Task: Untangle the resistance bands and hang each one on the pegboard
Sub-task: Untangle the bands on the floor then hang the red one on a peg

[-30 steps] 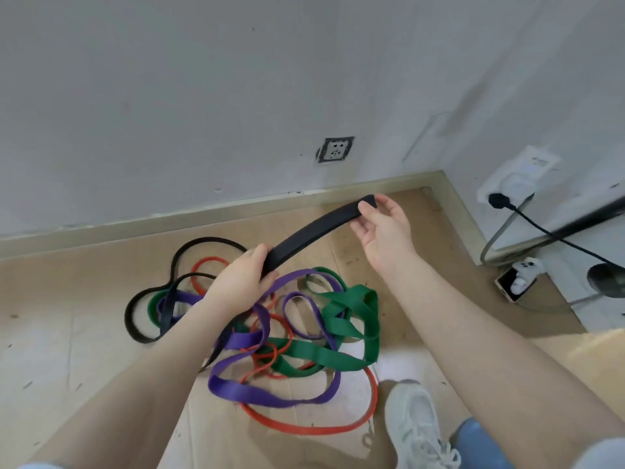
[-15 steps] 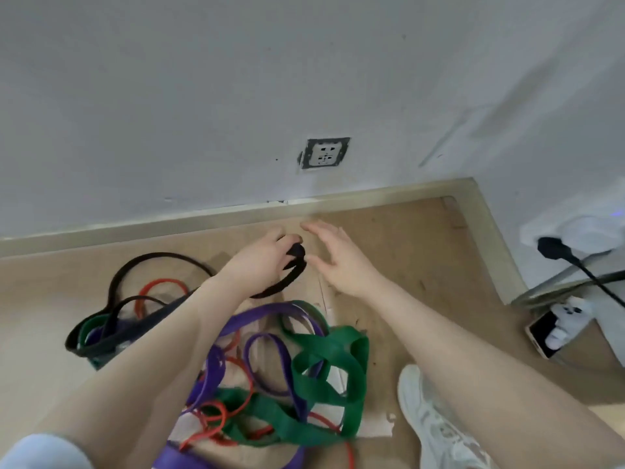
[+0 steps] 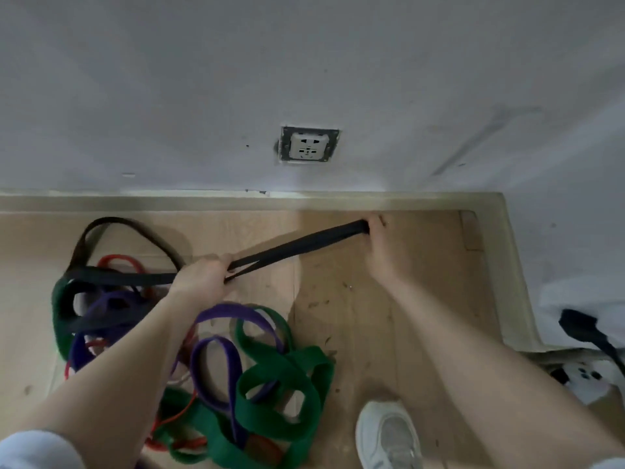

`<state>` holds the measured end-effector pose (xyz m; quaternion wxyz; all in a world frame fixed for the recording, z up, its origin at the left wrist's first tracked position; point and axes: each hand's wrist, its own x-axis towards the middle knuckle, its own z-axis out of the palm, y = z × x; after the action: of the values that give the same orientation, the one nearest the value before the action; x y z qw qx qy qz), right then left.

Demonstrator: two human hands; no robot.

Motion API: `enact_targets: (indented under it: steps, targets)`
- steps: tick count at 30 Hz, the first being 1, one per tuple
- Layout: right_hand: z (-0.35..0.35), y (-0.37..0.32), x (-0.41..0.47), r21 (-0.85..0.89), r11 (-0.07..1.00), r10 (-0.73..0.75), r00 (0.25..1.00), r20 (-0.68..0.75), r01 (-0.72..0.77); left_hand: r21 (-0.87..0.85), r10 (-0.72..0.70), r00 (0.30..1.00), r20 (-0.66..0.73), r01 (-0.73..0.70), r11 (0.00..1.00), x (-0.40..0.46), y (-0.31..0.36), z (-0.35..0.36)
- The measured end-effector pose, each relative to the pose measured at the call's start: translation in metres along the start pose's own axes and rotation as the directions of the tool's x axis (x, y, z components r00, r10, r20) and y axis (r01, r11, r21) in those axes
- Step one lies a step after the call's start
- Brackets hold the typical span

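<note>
I'm early in this: my left hand (image 3: 203, 275) and right hand (image 3: 378, 238) both grip the black band (image 3: 297, 247), stretched taut between them above the floor (image 3: 372, 333). Green band (image 3: 280, 384), purple band (image 3: 220, 367) and red band (image 3: 118, 262) lie knotted; nothing hung, no pegboard visible.

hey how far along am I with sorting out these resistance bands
Done: nothing visibly hung; no pegboard is in view. In hand: the black band is stretched between your left hand and right hand, its far loop trailing into the pile. Left: the green band, purple band and red band lie knotted together on the floor.
</note>
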<state>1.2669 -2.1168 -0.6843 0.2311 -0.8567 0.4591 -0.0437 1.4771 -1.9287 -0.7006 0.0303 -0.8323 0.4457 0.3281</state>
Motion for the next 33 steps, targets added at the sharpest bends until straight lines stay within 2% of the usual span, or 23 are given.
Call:
enact_targets:
  steps: [4, 6, 7, 8, 10, 11, 12, 14, 15, 16, 18, 21, 24, 27, 30, 31, 33]
  targets:
    - [0.019, 0.023, -0.004, -0.39, 0.917, 0.148, 0.981, 0.127, -0.088, 0.074, -0.025, 0.996, -0.081, 0.031, 0.997, -0.015, -0.016, 0.01]
    - [0.033, 0.012, -0.006, -0.48, 0.877, 0.154, 0.958, 0.241, -0.02, 0.061, -0.032, 0.989, -0.144, 0.041, 0.997, -0.017, -0.013, 0.009]
    - [0.042, 0.002, -0.006, -0.475, 0.877, 0.09, 0.945, 0.313, 0.074, 0.017, -0.05, 0.984, -0.171, 0.054, 0.998, -0.016, -0.011, 0.008]
    - [0.052, -0.01, -0.007, -0.419, 0.886, -0.015, 0.914, 0.404, 0.2, -0.02, -0.057, 0.978, -0.2, 0.054, 0.998, -0.015, -0.008, 0.007]
    - [0.074, -0.045, -0.008, -0.184, 0.889, -0.259, 0.793, 0.552, 0.419, 0.028, -0.008, 0.96, -0.278, 0.016, 0.999, -0.01, -0.001, 0.007]
    - [0.085, -0.063, -0.01, -0.044, 0.89, -0.344, 0.731, 0.589, 0.454, 0.034, 0.003, 0.951, -0.308, 0.007, 0.999, -0.008, 0.001, 0.008]
    - [0.095, -0.082, -0.013, 0.11, 0.899, -0.402, 0.699, 0.592, 0.424, 0.005, -0.007, 0.944, -0.329, 0.01, 1.0, -0.008, 0.004, 0.009]
    - [0.108, -0.108, -0.017, 0.376, 0.889, -0.436, 0.737, 0.517, 0.261, -0.067, -0.022, 0.931, -0.365, -0.003, 0.998, -0.012, 0.007, 0.011]
    - [0.11, -0.115, -0.018, 0.451, 0.869, -0.425, 0.771, 0.475, 0.202, -0.087, -0.005, 0.924, -0.383, -0.03, 0.996, -0.016, 0.005, 0.013]
    - [0.11, -0.12, -0.018, 0.459, 0.862, -0.424, 0.798, 0.427, 0.212, -0.098, 0.025, 0.918, -0.397, -0.069, 0.993, -0.021, 0.003, 0.015]
    - [0.106, -0.122, -0.017, 0.373, 0.878, -0.439, 0.817, 0.373, 0.301, -0.132, 0.07, 0.921, -0.382, -0.129, 0.983, -0.031, -0.003, 0.016]
    - [0.097, -0.119, -0.014, 0.204, 0.867, -0.498, 0.774, 0.391, 0.455, -0.196, 0.022, 0.945, -0.325, -0.09, 0.976, -0.037, -0.014, 0.015]
    - [0.088, -0.11, -0.014, 0.051, 0.833, -0.531, 0.77, 0.354, 0.551, -0.084, 0.016, 0.954, -0.298, -0.043, 0.995, -0.033, -0.02, 0.022]
    - [0.075, -0.082, -0.013, -0.094, 0.843, -0.49, 0.828, 0.272, 0.53, -0.126, -0.067, 0.966, -0.248, 0.036, 0.991, -0.03, -0.026, 0.03]
    - [0.059, -0.04, -0.01, -0.382, 0.802, -0.382, 0.886, 0.264, 0.46, -0.146, -0.153, 0.985, -0.078, 0.14, 0.979, -0.033, -0.03, 0.027]
    - [0.053, -0.029, -0.01, -0.468, 0.771, -0.331, 0.9, 0.284, 0.432, -0.122, -0.143, 0.987, -0.074, 0.133, 0.984, -0.034, -0.027, 0.024]
    - [0.044, -0.021, -0.01, -0.594, 0.724, -0.179, 0.927, 0.33, 0.351, -0.012, -0.056, 0.976, -0.212, 0.055, 0.998, -0.035, -0.015, 0.018]
